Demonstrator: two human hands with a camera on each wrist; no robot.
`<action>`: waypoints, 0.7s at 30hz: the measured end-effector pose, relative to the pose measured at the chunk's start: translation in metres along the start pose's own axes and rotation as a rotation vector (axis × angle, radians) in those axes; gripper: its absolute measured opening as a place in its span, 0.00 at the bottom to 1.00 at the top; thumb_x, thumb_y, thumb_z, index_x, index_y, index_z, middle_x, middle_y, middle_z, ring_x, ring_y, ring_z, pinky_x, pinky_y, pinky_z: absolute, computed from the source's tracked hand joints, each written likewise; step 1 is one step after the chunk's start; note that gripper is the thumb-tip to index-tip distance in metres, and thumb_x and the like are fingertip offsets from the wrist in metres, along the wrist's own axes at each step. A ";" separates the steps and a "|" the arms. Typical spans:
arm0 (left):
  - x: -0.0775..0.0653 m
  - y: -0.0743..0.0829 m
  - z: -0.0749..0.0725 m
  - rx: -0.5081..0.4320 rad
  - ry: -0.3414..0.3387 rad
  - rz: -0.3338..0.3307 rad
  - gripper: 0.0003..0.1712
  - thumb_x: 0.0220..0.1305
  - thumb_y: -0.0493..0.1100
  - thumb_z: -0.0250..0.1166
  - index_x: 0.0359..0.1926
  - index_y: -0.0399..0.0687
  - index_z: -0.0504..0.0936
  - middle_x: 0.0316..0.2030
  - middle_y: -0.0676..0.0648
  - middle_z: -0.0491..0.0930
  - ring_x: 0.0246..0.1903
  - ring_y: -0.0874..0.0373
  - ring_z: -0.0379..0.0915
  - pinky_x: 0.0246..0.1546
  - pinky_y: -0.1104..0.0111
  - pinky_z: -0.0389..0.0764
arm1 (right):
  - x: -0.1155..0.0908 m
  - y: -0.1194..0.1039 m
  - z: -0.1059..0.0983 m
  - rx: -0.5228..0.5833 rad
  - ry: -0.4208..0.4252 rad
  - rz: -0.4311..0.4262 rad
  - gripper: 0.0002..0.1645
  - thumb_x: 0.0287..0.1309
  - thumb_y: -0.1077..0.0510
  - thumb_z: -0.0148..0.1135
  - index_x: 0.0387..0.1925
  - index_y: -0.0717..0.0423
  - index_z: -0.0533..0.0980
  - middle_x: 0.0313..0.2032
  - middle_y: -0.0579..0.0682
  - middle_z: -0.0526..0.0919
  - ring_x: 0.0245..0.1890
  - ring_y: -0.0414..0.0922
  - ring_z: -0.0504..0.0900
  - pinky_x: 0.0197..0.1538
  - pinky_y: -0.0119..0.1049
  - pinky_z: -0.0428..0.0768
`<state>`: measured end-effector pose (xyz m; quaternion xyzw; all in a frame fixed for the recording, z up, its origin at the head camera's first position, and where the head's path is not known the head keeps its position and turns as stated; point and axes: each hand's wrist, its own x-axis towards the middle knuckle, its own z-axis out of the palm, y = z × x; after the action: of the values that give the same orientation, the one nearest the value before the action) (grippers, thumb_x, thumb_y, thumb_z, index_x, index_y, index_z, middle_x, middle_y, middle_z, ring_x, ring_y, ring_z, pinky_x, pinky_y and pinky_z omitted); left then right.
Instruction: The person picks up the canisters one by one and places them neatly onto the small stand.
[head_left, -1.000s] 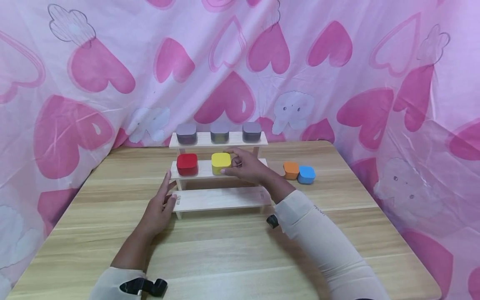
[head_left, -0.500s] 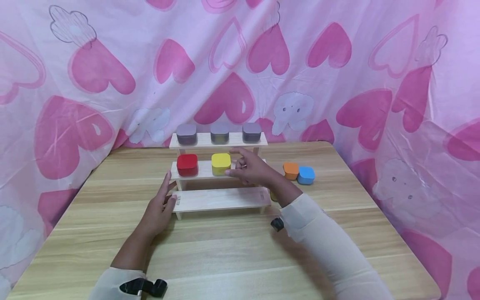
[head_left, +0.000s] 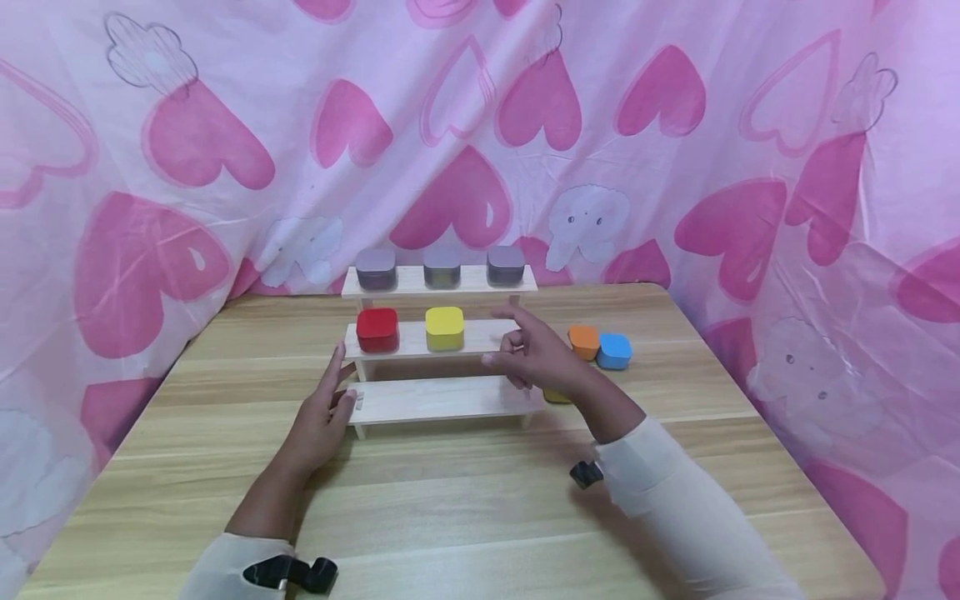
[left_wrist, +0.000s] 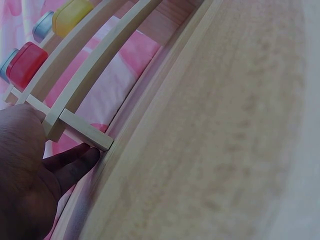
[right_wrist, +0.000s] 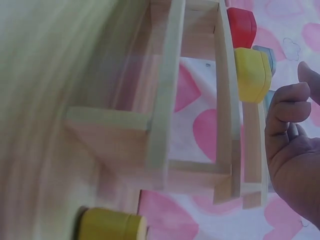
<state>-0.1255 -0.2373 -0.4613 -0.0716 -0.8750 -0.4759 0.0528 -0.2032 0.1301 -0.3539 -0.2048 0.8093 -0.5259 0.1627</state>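
A three-tier wooden stand carries small rounded-square boxes. On its middle shelf sit a red box at the left and a yellow box near the centre. My left hand touches the stand's left end, fingers stretched along it and thumb at the bottom shelf. In the left wrist view, fingertips lie against the stand's leg. My right hand hovers by the right end of the middle shelf, holding nothing. Its thumb and index finger stand apart, the other fingers bent. A gap separates it from the yellow box.
Three grey boxes line the top shelf. Right of the stand, an orange box and a blue box lie side by side on the wooden table. A darker yellow box lies partly behind my right wrist. A heart-print curtain hangs behind.
My right hand has let go of the yellow box and drawn away to the right. The yellow box stays on the middle shelf. My left hand has kept its place.
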 end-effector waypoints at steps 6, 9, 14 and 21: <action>0.000 0.001 0.000 0.011 -0.002 -0.021 0.50 0.87 0.39 0.50 0.88 0.79 0.30 0.84 0.34 0.61 0.74 0.26 0.72 0.73 0.36 0.73 | -0.019 0.017 -0.009 0.066 0.016 -0.027 0.50 0.69 0.53 0.76 0.83 0.43 0.60 0.30 0.53 0.78 0.20 0.46 0.76 0.26 0.34 0.80; -0.001 0.002 0.000 0.010 -0.008 -0.028 0.50 0.87 0.39 0.50 0.88 0.79 0.29 0.84 0.34 0.60 0.74 0.25 0.71 0.73 0.36 0.72 | -0.026 0.026 -0.013 0.081 0.028 -0.025 0.49 0.70 0.54 0.75 0.84 0.45 0.60 0.30 0.52 0.79 0.20 0.45 0.74 0.25 0.34 0.79; -0.002 0.004 0.001 -0.001 -0.016 -0.041 0.50 0.87 0.39 0.50 0.88 0.79 0.29 0.85 0.34 0.60 0.75 0.26 0.69 0.74 0.36 0.71 | -0.037 0.038 -0.018 0.089 0.070 0.006 0.48 0.70 0.53 0.75 0.83 0.46 0.61 0.33 0.52 0.78 0.21 0.44 0.72 0.25 0.35 0.78; -0.001 0.005 0.001 -0.003 -0.010 -0.031 0.50 0.87 0.39 0.50 0.88 0.78 0.29 0.84 0.34 0.60 0.75 0.25 0.70 0.73 0.36 0.72 | -0.045 0.053 -0.027 0.115 0.145 -0.001 0.47 0.70 0.55 0.75 0.83 0.45 0.63 0.30 0.51 0.78 0.22 0.43 0.69 0.26 0.34 0.75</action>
<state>-0.1239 -0.2335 -0.4581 -0.0605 -0.8756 -0.4774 0.0410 -0.1856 0.1927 -0.3894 -0.1568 0.7874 -0.5849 0.1149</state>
